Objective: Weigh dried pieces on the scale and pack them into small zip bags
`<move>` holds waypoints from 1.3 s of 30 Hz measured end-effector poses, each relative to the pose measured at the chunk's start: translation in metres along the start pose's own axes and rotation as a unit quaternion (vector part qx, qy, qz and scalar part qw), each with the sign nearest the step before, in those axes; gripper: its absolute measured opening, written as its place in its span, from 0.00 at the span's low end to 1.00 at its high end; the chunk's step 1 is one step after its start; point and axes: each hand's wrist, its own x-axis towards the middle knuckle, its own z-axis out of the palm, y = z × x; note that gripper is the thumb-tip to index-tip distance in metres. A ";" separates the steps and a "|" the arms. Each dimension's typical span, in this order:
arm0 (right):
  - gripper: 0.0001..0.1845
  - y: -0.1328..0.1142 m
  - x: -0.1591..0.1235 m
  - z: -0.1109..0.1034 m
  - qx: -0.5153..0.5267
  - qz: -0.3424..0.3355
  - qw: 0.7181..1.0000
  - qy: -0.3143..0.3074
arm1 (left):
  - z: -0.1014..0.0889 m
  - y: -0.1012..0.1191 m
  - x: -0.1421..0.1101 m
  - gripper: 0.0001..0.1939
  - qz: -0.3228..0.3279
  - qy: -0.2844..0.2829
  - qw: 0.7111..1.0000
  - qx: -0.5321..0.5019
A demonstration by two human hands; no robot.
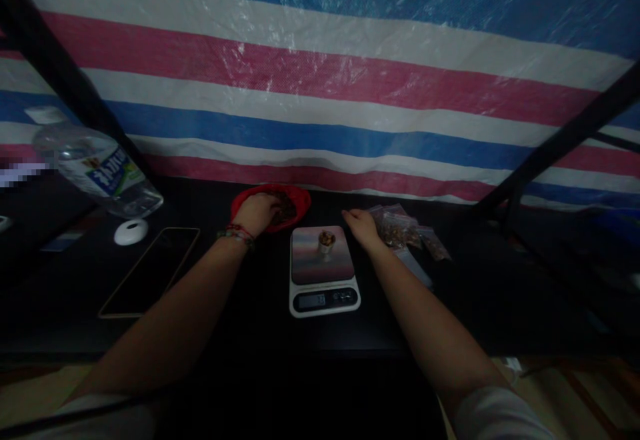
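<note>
Partway, I judge: filled bags [397, 230] beside my loosely open right grip [363, 227].
Left grip [255, 213], closure hidden, sits in the still-stocked red container [303, 201].

Free gap behind scale [323, 273], between red bowl [305, 205] and right fingers [354, 214].

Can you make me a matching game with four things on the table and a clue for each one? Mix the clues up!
Things:
1. small round metal cup
2. round red container
3. clear plastic bottle with a white cap
4. flat black phone with a pale edge

Clues:
A. its dark screen faces up
B. the person's left hand reaches into it
C. it has a mostly blue label
D. it stands on the white kitchen scale

Right pairs: 1-D, 2-B, 3-C, 4-A.
</note>
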 end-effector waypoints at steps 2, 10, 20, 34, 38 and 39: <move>0.22 0.000 0.000 0.000 0.003 0.001 1.000 -0.002 | -0.002 0.003 -0.001 0.14 0.007 0.028 1.000 -0.009; 0.22 0.003 0.000 0.002 0.017 0.008 1.000 -0.001 | -0.020 0.038 -0.013 0.13 0.157 -0.025 0.979 -0.129; 0.23 0.001 0.000 0.001 0.004 0.003 1.000 0.003 | -0.017 0.068 -0.023 0.14 0.216 -0.131 0.951 -0.178; 0.23 0.003 0.001 0.002 0.007 0.000 1.000 0.004 | -0.020 0.066 -0.029 0.24 0.241 -0.098 0.941 -0.218; 0.22 0.001 -0.002 0.001 0.011 0.000 1.000 0.007 | -0.024 0.069 -0.030 0.19 0.273 -0.055 0.934 -0.226; 0.22 0.000 -0.002 0.000 0.012 -0.002 1.000 0.006 | -0.025 0.070 -0.030 0.17 0.274 -0.046 0.933 -0.229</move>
